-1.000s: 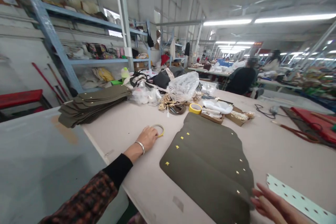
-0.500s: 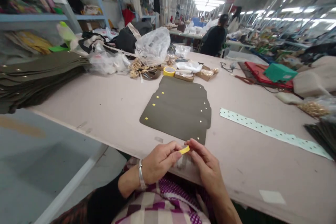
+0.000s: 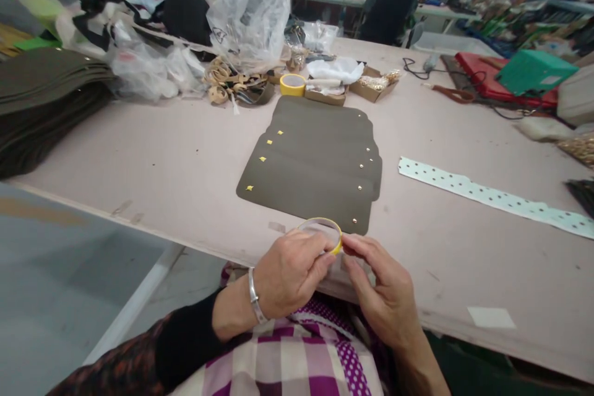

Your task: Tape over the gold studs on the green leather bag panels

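Observation:
A narrow roll of yellow tape (image 3: 340, 236) is gripped in my left hand (image 3: 288, 272), with fingers through its ring and the thumb against its rim. My right hand (image 3: 387, 288) meets the roll's right edge with thumb and fingertips drawn together; any loose tape end between them is too small to make out. Just beyond both hands, a dark olive panel (image 3: 310, 158) lies flat on the table (image 3: 185, 185). Small yellow tape pieces (image 3: 262, 159) mark its left side, and small shiny metal studs (image 3: 361, 166) dot its right side.
Olive panels are stacked (image 3: 46, 99) at the left. Plastic bags (image 3: 253, 18), a wider yellow tape roll (image 3: 292, 85) and a small box of metal parts (image 3: 375, 83) sit at the back. A dotted pale strip (image 3: 487, 195) lies right. A person (image 3: 392, 3) sits beyond the table.
The tape roll has turned from edge-on so its ring shows. Both hands stay together at it. My view has tilted down, shifting the table upward in the picture.

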A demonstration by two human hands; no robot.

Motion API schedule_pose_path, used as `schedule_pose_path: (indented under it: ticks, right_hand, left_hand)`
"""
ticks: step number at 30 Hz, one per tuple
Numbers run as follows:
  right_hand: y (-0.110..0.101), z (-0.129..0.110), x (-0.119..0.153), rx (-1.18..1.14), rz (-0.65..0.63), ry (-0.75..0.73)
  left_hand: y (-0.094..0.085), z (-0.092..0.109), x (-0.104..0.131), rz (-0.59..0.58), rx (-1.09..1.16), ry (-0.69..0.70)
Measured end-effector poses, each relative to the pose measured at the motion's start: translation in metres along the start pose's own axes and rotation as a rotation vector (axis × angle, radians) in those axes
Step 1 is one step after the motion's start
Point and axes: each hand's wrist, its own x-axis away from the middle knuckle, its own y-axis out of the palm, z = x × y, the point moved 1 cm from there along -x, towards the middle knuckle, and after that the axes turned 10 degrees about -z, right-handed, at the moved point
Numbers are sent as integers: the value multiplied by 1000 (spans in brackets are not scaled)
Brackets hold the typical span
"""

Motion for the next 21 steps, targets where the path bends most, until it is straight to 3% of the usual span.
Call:
schedule_pose_path:
  ticks: [12, 21]
  right_hand:
    - [1, 7, -6, 223, 61, -154]
    - [-3, 8, -18, 350, 124, -228]
  left_hand:
    - [6, -7, -8, 0, -188, 19]
    - [5, -7, -21, 69, -234, 55]
